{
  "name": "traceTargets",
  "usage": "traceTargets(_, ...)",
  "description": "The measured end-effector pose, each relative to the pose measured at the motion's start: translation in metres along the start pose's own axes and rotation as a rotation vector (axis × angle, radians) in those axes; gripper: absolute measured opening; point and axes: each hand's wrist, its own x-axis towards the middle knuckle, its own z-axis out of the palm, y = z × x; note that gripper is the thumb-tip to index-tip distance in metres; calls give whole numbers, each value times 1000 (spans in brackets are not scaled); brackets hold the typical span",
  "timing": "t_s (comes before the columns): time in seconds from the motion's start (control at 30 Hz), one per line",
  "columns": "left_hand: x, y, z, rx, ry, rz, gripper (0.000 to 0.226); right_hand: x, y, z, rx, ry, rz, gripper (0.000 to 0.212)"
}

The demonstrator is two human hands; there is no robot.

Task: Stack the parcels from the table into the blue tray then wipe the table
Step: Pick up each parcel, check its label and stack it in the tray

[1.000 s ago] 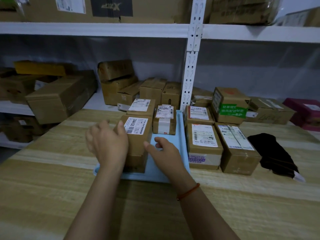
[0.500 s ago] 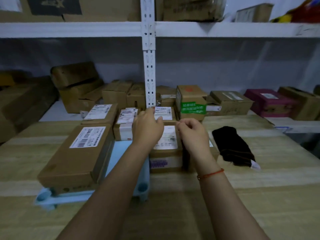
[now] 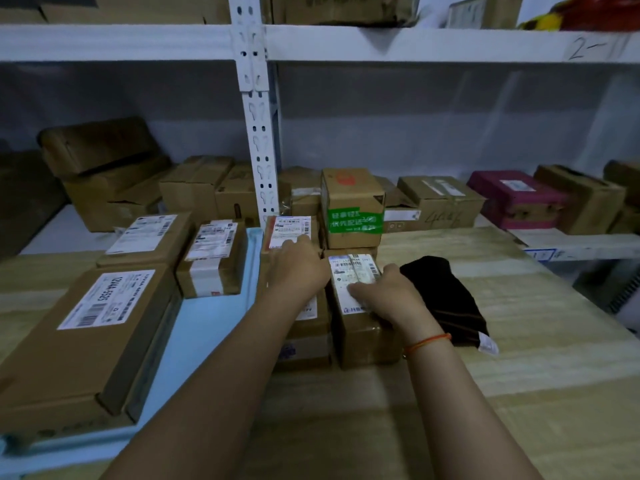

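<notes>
Head view: a blue tray [image 3: 207, 327] on the wooden table [image 3: 519, 393] holds three labelled parcels. Just right of its rim, the left hand [image 3: 298, 268] rests flat on one table parcel [image 3: 304, 327]; the right hand [image 3: 388, 296] grips its neighbour [image 3: 360, 327]. A black cloth [image 3: 446, 299] lies beside, with bare tabletop nearer.

Both forearms are bare, with no sleeves in view. The right wrist, beside the black cloth [image 3: 446, 299], wears a thin orange-red string bracelet [image 3: 427, 341] with a small knot or bead on its underside. The left hand [image 3: 299, 268] and right hand [image 3: 388, 294] show no rings or gloves.
</notes>
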Motion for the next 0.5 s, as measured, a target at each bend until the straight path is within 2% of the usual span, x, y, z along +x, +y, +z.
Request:
traceTargets(0.07, -6, 5, 7, 66, 54, 69, 29, 0, 4, 2, -18, -16, 6, 50)
traceTargets(0.17, -14, 12, 15, 80, 4, 114, 23, 0, 11, -1, 10, -6, -19, 26)
traceTargets(0.27, -24, 18, 16, 42, -22, 135, 20, -2, 19, -3, 78, 15, -25, 28)
traceTargets(0.33, -31, 21, 14, -72, -53, 131, 17, -6, 22, -2, 124, 21, -38, 26)
traceTargets(0.5, -61, 24, 8, -247, -122, 86, 32, -18, 32, 3, 136, 57, -51, 26)
